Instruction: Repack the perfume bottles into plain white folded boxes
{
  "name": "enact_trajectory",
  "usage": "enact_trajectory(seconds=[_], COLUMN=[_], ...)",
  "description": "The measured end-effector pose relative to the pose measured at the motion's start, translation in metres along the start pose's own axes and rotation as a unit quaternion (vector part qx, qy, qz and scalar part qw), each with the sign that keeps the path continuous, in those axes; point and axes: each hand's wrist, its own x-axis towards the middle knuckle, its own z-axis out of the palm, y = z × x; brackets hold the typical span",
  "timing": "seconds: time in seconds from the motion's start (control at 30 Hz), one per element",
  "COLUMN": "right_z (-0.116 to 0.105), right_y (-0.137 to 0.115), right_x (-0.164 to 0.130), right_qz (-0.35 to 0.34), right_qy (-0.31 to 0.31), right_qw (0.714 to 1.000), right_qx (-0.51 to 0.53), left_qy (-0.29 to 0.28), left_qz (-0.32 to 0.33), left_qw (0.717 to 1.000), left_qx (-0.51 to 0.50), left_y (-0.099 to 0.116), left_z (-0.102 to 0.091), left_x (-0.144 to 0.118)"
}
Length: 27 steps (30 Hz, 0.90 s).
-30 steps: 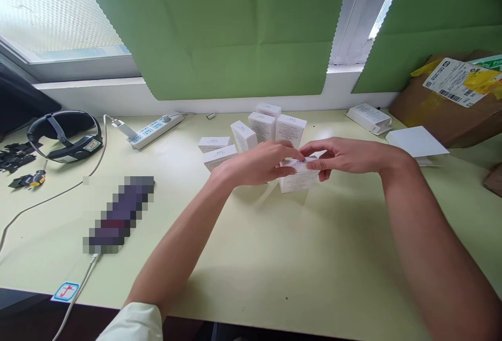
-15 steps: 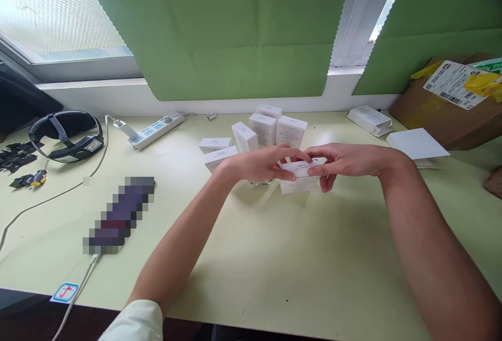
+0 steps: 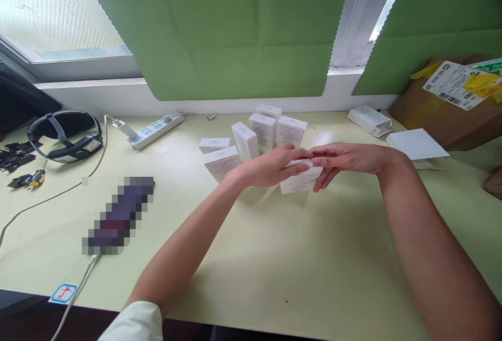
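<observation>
Head view: both hands meet over a small white box [image 3: 298, 184] on the table [image 3: 274, 257] — left hand [image 3: 270, 167] and right hand [image 3: 345, 158] each with grip closed on its top, just before more boxes [image 3: 270, 129].

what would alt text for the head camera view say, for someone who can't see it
Two bare hands, the left hand and right hand, meet over a small white box standing on a pale green table, fingers on its top. Behind it stand more white boxes; a power strip and headset lie left, a cardboard parcel far right.
</observation>
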Motion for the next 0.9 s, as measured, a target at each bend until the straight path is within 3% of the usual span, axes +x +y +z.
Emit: enact_trajectory(seconds=[0.4, 0.7, 0.9], right_z=[-0.001, -0.002, -0.002], right_y=[-0.007, -0.008, -0.007], right_x=[-0.006, -0.005, -0.004], right_qz=[-0.025, -0.032, -0.029], right_qy=[0.008, 0.053, 0.053], right_qw=[0.999, 0.996, 0.995], right_qx=[-0.037, -0.065, -0.083], left_qy=[0.007, 0.088, 0.076], left_qz=[0.021, 0.064, 0.083], left_qw=[0.997, 0.977, 0.975], left_qx=[0.071, 0.181, 0.193], left_y=[0.006, 0.011, 0.011], left_z=[0.001, 0.013, 0.012], left_x=[-0.002, 0.003, 0.003])
